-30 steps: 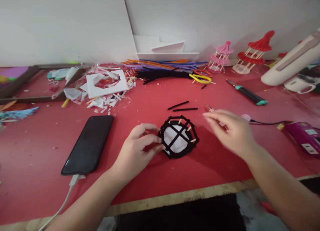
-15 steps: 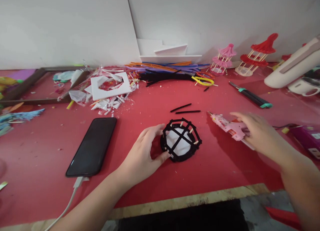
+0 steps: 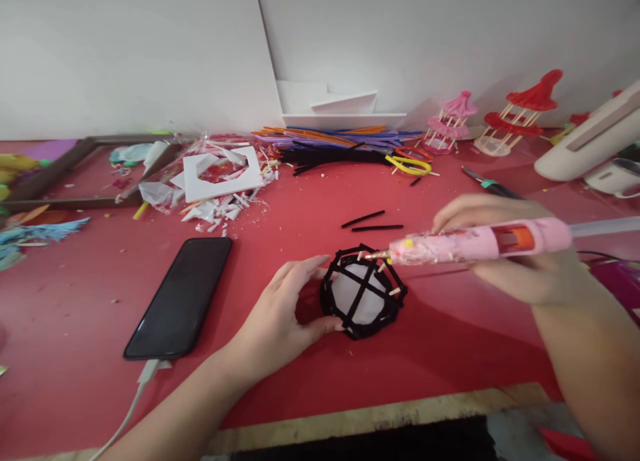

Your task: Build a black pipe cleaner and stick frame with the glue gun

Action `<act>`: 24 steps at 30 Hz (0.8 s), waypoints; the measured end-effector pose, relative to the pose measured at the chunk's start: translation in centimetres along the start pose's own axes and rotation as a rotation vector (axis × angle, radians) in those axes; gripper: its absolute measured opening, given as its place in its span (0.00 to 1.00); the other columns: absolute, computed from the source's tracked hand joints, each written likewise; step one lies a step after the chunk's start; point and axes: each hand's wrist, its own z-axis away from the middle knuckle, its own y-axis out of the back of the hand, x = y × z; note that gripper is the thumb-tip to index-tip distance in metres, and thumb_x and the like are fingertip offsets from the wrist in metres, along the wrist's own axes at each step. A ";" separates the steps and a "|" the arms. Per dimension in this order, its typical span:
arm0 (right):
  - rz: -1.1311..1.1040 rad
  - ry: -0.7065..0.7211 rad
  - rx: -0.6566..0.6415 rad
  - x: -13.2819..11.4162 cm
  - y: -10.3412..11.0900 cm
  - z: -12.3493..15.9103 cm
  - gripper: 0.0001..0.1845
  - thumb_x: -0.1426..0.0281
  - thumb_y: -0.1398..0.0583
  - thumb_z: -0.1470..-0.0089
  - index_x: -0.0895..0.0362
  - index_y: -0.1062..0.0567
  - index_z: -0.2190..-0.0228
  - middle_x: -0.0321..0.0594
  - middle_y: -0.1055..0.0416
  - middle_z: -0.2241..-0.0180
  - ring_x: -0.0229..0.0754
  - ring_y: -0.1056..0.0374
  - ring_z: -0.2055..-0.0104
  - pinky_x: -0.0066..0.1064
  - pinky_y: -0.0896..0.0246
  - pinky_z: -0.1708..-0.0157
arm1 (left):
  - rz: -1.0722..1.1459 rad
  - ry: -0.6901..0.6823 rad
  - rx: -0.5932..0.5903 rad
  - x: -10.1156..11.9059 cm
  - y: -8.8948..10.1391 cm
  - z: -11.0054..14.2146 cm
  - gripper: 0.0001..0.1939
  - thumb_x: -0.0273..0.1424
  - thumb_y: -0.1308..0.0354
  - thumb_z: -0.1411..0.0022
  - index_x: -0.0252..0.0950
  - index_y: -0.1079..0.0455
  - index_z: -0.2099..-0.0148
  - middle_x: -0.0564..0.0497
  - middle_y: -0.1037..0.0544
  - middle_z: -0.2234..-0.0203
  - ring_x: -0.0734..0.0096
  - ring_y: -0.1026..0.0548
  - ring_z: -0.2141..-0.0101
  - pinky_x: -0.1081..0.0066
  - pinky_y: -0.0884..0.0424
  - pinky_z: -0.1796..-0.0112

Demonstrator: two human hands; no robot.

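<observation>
My left hand (image 3: 287, 304) grips the left rim of a small round frame (image 3: 361, 289), made of black fuzzy pipe cleaners with a crossed top, short pale sticks and a white base. My right hand (image 3: 520, 268) is wrapped around a pink glue gun (image 3: 480, 242). Its metal nozzle points left, over the frame's far upper edge; whether it touches cannot be made out. Just beyond the frame, two short black pipe cleaner pieces (image 3: 377, 228) lie on the red table.
A phone (image 3: 180, 298) with a cable lies at left. White foam scraps (image 3: 223, 174) and a pipe cleaner bundle (image 3: 340, 144) are at the back. Pink (image 3: 450, 124) and red (image 3: 520, 118) pagoda models, a cutter (image 3: 493, 182) and a purple box (image 3: 617, 284) are at right.
My right hand has raised the glue gun off the table area at right and swung it left, bringing its nozzle over the frame. My left hand keeps its hold.
</observation>
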 end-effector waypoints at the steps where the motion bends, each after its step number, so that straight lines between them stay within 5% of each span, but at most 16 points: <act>1: -0.010 -0.016 0.023 0.2 -0.4 0.2 0.11 0.81 0.43 0.53 0.52 0.31 0.73 0.40 0.27 0.68 0.45 0.28 0.65 0.37 0.33 0.68 | -0.030 -0.009 0.009 0.0 0.0 0.0 0.34 0.34 0.32 0.44 0.41 0.40 0.37 0.42 0.22 0.50 0.55 0.22 0.50 0.56 0.22 0.52; 24: -0.084 -0.120 0.015 0.0 -2.5 1.7 0.06 0.77 0.43 0.53 0.54 0.32 0.73 0.38 0.33 0.73 0.39 0.39 0.75 0.34 0.45 0.77 | -0.130 -0.075 0.009 -0.1 0.0 -0.1 0.31 0.34 0.34 0.42 0.38 0.39 0.39 0.44 0.23 0.54 0.58 0.22 0.54 0.60 0.22 0.54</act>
